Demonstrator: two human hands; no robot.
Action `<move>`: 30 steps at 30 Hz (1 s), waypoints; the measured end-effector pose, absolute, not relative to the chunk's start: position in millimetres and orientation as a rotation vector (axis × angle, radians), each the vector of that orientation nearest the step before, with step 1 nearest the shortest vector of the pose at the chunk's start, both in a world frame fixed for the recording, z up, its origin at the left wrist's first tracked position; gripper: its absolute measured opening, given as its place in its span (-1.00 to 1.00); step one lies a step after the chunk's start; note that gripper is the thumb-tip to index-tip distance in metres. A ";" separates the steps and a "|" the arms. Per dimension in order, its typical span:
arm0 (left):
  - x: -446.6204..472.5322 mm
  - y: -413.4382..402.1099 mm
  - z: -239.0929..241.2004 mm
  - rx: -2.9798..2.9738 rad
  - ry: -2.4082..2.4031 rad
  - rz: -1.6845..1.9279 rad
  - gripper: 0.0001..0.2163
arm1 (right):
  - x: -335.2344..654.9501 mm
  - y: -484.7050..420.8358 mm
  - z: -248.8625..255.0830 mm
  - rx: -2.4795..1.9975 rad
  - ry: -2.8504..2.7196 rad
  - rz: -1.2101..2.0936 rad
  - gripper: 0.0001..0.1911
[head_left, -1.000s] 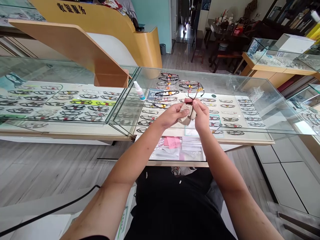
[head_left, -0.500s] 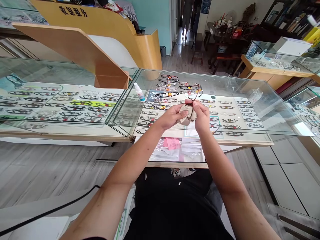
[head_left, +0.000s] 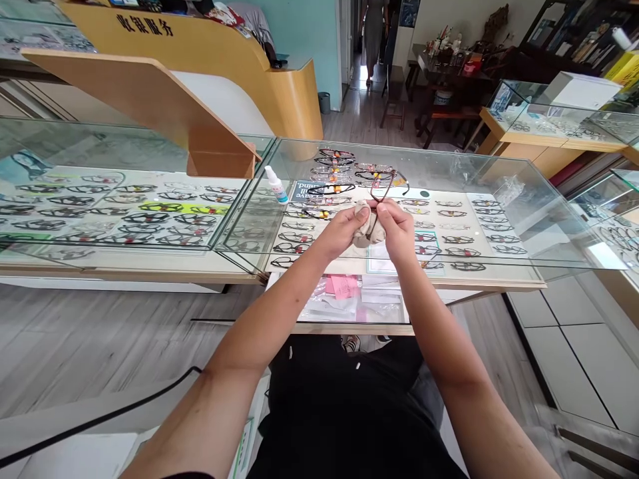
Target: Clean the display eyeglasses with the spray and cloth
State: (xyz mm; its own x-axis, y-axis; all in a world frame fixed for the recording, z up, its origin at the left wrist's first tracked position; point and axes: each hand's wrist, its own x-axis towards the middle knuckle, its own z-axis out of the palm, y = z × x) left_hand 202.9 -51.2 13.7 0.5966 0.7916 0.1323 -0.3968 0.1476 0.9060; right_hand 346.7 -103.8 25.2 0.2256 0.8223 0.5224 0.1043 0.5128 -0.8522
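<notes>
Above the glass showcase, my left hand (head_left: 344, 229) is closed on a beige cloth (head_left: 367, 234), thumb on top. A pair of eyeglasses (head_left: 382, 189) with a dark reddish frame stands up from between my hands, part of it hidden by the cloth and fingers. My right hand (head_left: 398, 226) pinches the eyeglasses at the cloth's right side. Both hands are close together, the cloth bunched between them. Left of them, a white spray bottle (head_left: 276, 185) with a blue-green label stands on the glass.
Rows of eyeglass frames (head_left: 154, 217) fill the glass showcase (head_left: 499, 169). An open drawer (head_left: 349, 328) with papers and plastic bags juts out below my wrists. A slanted wooden board (head_left: 150, 100) rises at the left. A person (head_left: 373, 40) is in the doorway at the back.
My hands have shifted slightly left with the cloth and eyeglasses, and the cloth is bunched differently. In the doorway, the person has come closer.
</notes>
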 end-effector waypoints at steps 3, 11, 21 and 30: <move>197.4 -53.6 19.9 1.140 0.384 0.799 -0.52 | 348.2 -101.8 21.4 -0.943 -1.199 0.658 -0.56; 207.5 -53.6 12.0 1.105 0.471 0.914 -0.47 | 347.0 -98.6 20.3 -0.949 -1.230 0.622 -0.53; 190.8 -47.8 16.4 1.196 0.366 0.743 -0.49 | 350.1 -98.9 18.0 -0.920 -1.156 0.711 -0.60; 206.4 -49.0 6.4 1.120 0.474 0.952 -0.49 | 345.8 -101.2 23.6 -0.954 -1.289 0.577 -0.49</move>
